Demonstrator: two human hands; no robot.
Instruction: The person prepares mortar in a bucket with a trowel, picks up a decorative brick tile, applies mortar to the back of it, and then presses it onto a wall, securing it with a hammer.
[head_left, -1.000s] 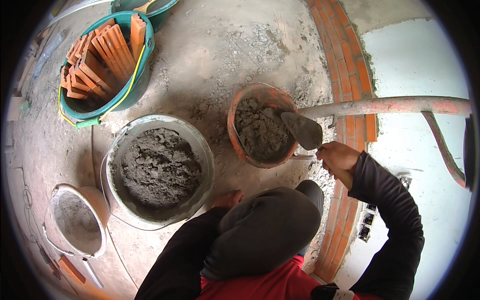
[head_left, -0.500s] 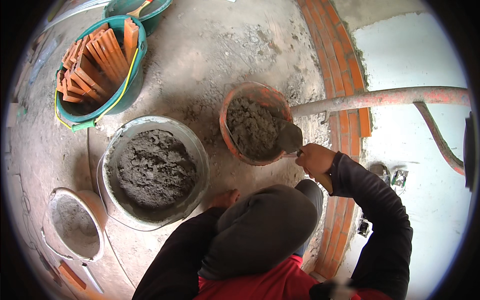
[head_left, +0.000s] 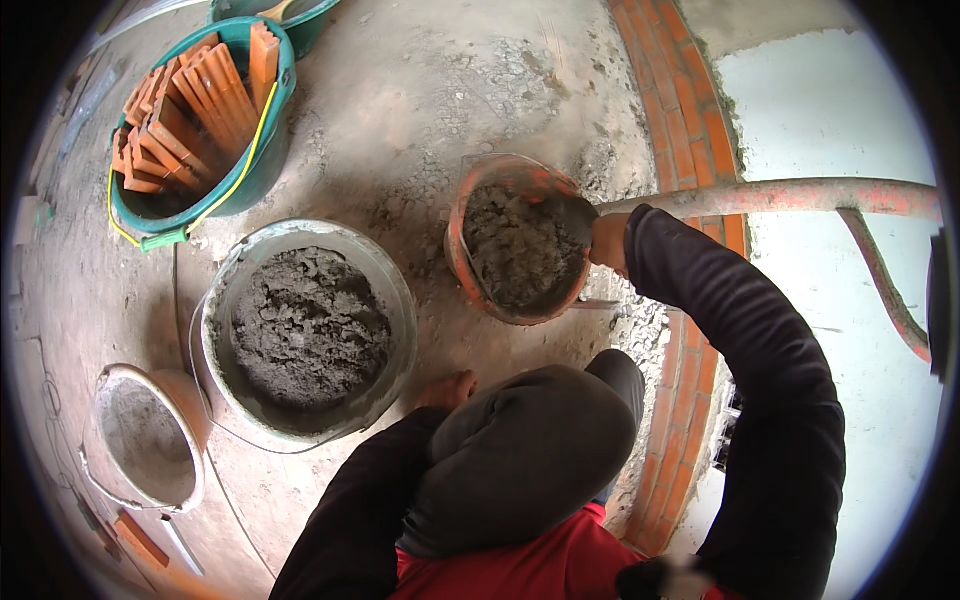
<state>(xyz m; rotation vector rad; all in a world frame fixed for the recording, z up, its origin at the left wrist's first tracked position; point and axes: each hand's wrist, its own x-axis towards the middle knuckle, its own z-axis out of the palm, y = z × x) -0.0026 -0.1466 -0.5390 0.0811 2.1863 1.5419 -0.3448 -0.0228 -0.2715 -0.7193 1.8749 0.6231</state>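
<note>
Across the dusty concrete floor (head_left: 420, 70), a wide round bucket with grey-smeared walls (head_left: 372, 268) holds dark, lumpy mortar, left of the person's knee. Farther left stands a teal plastic tub (head_left: 264, 168) packed with orange bricks. To the right sits a smaller, worn orange bucket (head_left: 456, 240), also mortar-filled; at its right rim the right hand (head_left: 608, 243) is clamped on a grey metal trowel (head_left: 570, 218), blade over the mortar. The left hand (head_left: 452, 389) lies apart, beside the knee; I can't tell its grip.

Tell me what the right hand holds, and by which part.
A trowel, by its handle end, which is hidden inside the right hand.
</note>
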